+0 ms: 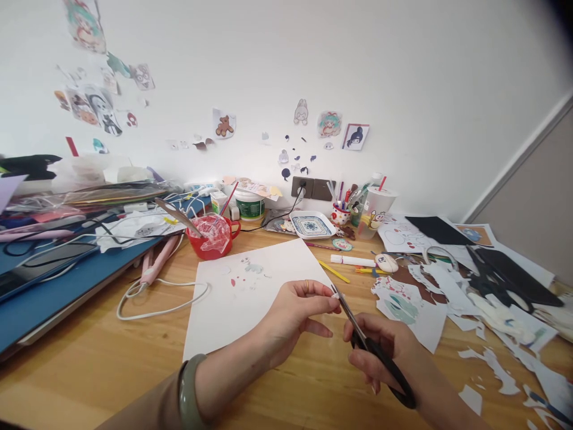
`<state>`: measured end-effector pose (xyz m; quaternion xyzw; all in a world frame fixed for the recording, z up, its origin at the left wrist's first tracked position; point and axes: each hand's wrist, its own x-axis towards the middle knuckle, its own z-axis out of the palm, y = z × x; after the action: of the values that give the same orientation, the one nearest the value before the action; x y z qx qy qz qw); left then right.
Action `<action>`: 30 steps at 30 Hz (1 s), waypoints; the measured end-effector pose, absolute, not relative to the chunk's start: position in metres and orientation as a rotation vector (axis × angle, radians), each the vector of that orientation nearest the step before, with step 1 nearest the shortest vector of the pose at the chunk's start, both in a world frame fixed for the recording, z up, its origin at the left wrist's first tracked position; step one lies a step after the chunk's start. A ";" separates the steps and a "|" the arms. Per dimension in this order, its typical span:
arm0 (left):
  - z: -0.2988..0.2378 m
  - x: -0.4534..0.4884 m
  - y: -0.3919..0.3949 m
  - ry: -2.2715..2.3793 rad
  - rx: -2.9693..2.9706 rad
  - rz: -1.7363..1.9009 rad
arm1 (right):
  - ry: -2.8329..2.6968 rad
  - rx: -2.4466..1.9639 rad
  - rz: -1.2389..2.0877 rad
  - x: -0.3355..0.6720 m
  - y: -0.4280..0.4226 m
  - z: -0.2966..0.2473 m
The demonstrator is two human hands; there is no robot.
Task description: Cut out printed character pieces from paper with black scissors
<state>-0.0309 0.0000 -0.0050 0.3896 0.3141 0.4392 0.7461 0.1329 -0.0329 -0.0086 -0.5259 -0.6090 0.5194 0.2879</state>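
Observation:
My right hand (380, 352) grips black-handled scissors (367, 343), their blades pointing up and left. My left hand (298, 310) pinches a tiny white paper scrap (335, 294) between thumb and fingertips, right at the blade tips. A ring sits on one left finger and a green bangle (188, 388) on that wrist. Both hands hover over the wooden desk (102, 358), just in front of a white sheet (250, 286) with small coloured cut-outs stuck on it.
A heap of paper offcuts (430, 298) and black sheets (501, 269) lies at the right. A red cup (210, 236), a patterned dish (311, 226), a pen holder (342, 212), a white cable (156, 298) and a blue mat (54, 286) surround the sheet. Stickers cover the wall.

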 end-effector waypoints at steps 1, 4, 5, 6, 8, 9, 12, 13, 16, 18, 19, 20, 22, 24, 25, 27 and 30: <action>-0.005 -0.031 0.000 0.692 0.848 0.960 | -1.629 -1.405 1.387 0.133 -0.033 -0.009; -0.006 -0.031 0.000 0.709 0.839 0.966 | -1.633 -1.386 1.395 0.133 -0.034 -0.008; -0.006 -0.031 0.000 0.711 0.835 0.968 | -1.636 -1.383 1.393 0.132 -0.034 -0.007; -0.006 -0.031 0.000 0.711 0.833 0.970 | -1.637 -1.386 1.390 0.132 -0.034 -0.007; -0.006 -0.031 0.000 0.710 0.831 0.971 | -1.635 -1.398 1.386 0.132 -0.035 -0.006; -0.006 -0.031 0.000 0.709 0.832 0.972 | -1.636 -1.405 1.384 0.131 -0.035 -0.006; -0.006 -0.031 0.000 0.705 0.833 0.973 | -1.642 -1.420 1.372 0.132 -0.034 -0.007; -0.006 -0.031 0.000 0.704 0.832 0.974 | -1.641 -1.426 1.371 0.132 -0.034 -0.007; -0.007 -0.031 0.000 0.703 0.829 0.976 | -1.621 -1.421 1.397 0.133 -0.034 -0.007; -0.007 -0.030 0.000 0.705 0.829 0.976 | -1.616 -1.393 1.424 0.132 -0.034 -0.006; -0.007 -0.030 0.000 0.707 0.829 0.974 | -1.619 -1.377 1.429 0.132 -0.034 -0.006; -0.007 -0.030 0.000 0.710 0.829 0.972 | -1.624 -1.364 1.429 0.131 -0.034 -0.006; -0.007 -0.030 0.000 0.716 0.827 0.965 | -1.638 -1.356 1.425 0.131 -0.034 -0.006; -0.008 -0.029 -0.001 0.717 0.826 0.958 | -1.644 -1.369 1.406 0.131 -0.034 -0.007; -0.008 -0.029 -0.001 0.715 0.826 0.956 | -1.647 -1.375 1.398 0.131 -0.034 -0.008; -0.009 -0.028 -0.002 0.709 0.825 0.954 | -1.654 -1.374 1.387 0.132 -0.034 -0.010; -0.010 -0.028 -0.001 0.707 0.826 0.952 | -1.662 -1.352 1.381 0.133 -0.033 -0.011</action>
<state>-0.0280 -0.0012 -0.0099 0.3781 0.3236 0.4356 0.7500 0.1328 -0.0327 -0.0105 -0.5074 -0.6237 0.5180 0.2919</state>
